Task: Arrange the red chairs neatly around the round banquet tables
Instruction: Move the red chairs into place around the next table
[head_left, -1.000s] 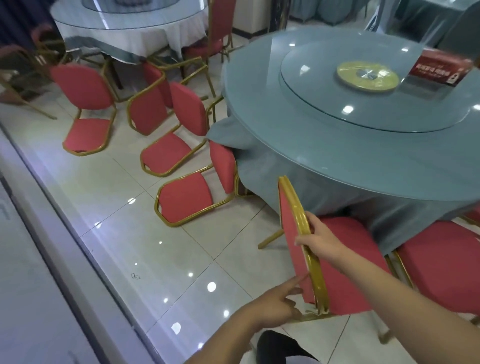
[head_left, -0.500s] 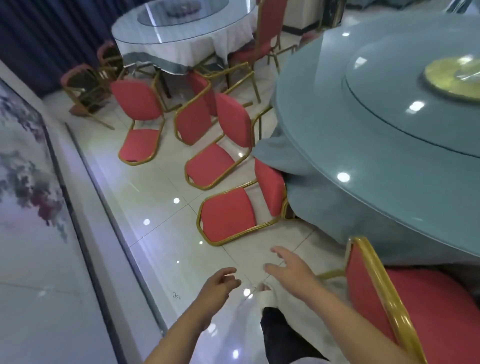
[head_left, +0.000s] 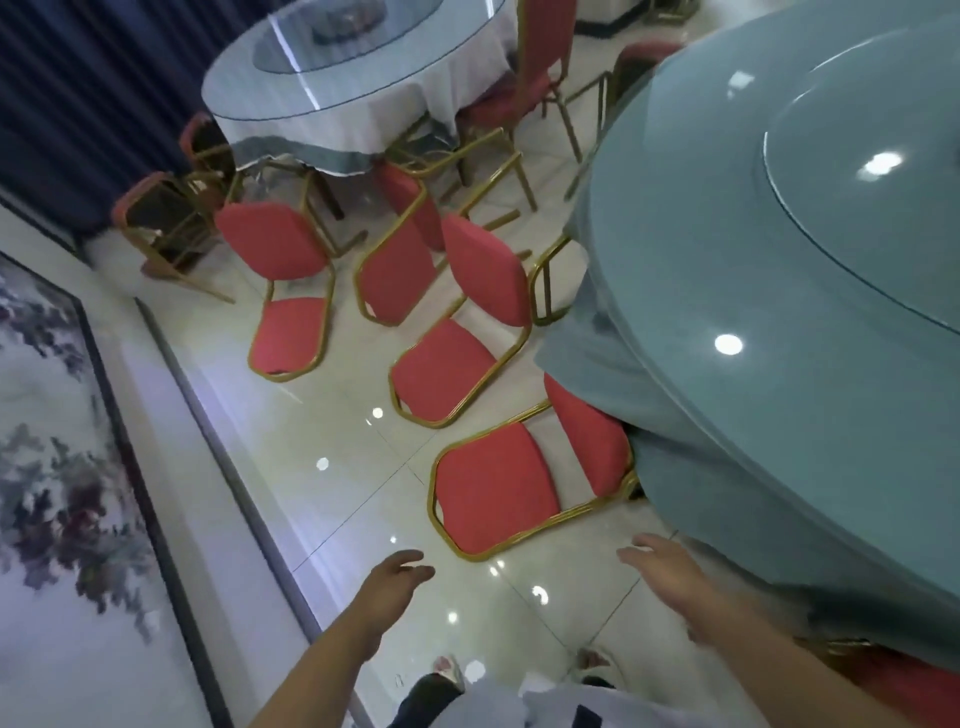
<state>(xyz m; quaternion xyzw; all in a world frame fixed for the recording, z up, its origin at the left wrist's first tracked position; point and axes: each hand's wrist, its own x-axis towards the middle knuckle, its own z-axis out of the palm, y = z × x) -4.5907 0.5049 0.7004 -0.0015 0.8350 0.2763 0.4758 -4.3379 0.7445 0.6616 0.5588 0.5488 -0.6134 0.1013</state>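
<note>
A tipped red chair with a gold frame (head_left: 498, 488) lies on the floor, its back under the cloth of the big blue-grey round table (head_left: 769, 291). My left hand (head_left: 392, 582) and my right hand (head_left: 670, 574) reach toward it, both empty, fingers relaxed, a short way short of its frame. Beyond it lie a second tipped red chair (head_left: 457, 364) and a third tipped red chair (head_left: 400, 270). Another red chair (head_left: 285, 291) stands facing me. A white-clothed round table (head_left: 358, 67) stands at the back.
A wall with a framed ink painting (head_left: 57, 467) runs along the left. Dark curtains (head_left: 78, 93) hang at the back left, with overturned chairs (head_left: 166, 223) beneath. An upright red chair (head_left: 540, 78) stands between the tables. Glossy tiled floor (head_left: 322, 467) lies open ahead.
My right hand let go of the chair by the blue table. The view swung left and moved forward; both hands now stretch toward the nearest tipped chair.
</note>
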